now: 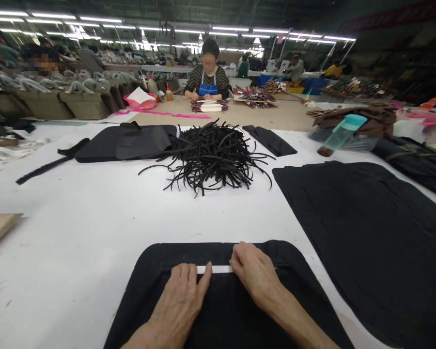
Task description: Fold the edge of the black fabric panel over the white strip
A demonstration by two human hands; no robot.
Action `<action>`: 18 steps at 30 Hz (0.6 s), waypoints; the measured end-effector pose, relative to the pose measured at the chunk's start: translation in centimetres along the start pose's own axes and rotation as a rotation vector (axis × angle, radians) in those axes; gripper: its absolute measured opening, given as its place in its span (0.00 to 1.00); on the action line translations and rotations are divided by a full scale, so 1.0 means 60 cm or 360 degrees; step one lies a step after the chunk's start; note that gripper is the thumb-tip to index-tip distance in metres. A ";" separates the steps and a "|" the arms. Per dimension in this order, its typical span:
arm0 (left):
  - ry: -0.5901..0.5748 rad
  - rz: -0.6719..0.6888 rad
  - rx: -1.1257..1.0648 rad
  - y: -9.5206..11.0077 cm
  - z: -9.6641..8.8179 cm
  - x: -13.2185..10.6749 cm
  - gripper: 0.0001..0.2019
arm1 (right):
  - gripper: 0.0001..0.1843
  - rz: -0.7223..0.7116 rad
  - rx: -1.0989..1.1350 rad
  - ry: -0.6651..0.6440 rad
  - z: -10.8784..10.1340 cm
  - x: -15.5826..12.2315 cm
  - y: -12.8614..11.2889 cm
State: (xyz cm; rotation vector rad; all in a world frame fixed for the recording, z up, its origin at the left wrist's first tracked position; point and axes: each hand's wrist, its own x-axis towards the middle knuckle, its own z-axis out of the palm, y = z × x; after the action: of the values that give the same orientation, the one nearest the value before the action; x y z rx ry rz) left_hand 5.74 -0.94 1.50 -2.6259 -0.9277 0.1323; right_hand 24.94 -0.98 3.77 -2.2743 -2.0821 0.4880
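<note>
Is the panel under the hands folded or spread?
Spread, where visible: both far corners of the panel lie out on the table; its near edge is unseen.

Hands: 2, left hand [178, 300] and right hand [257, 276], at near edge of surface [65, 252]. Under them: 1 black panel [210, 251]; 1 white band [221, 269] between. Strip pile [218, 155]: 1, strips too tangled to count. Right edge: 1 panel stack [370, 232], layers uncountable. Far right corner: 1 teal-lid bottle [341, 135]. Left edge: 1 tan board [0, 228]. Past far edge: 1 pink tray [138, 105]; bags [83, 105] several, overlapping, no firm count.
</note>
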 end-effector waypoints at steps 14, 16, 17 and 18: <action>-0.0232 0.0134 -0.0087 -0.031 -0.012 0.005 0.35 | 0.09 -0.0028 0.0034 0.0065 0.005 -0.006 0.003; -0.0237 0.0144 -0.0227 -0.052 -0.007 -0.008 0.34 | 0.09 -0.0035 0.0066 0.0066 0.006 -0.007 0.005; -0.0224 0.0143 -0.0255 -0.062 -0.004 -0.016 0.32 | 0.09 -0.0036 0.0083 0.0061 0.006 -0.007 0.006; -0.0206 0.0138 -0.0265 -0.071 0.000 -0.023 0.30 | 0.09 -0.0036 0.0096 0.0053 0.006 -0.006 0.006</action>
State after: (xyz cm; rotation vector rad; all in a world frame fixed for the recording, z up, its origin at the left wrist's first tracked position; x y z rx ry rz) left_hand 2.11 1.27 2.97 -2.8413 -0.9013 0.2602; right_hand 25.16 -1.45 3.40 -2.2079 -2.0465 0.5014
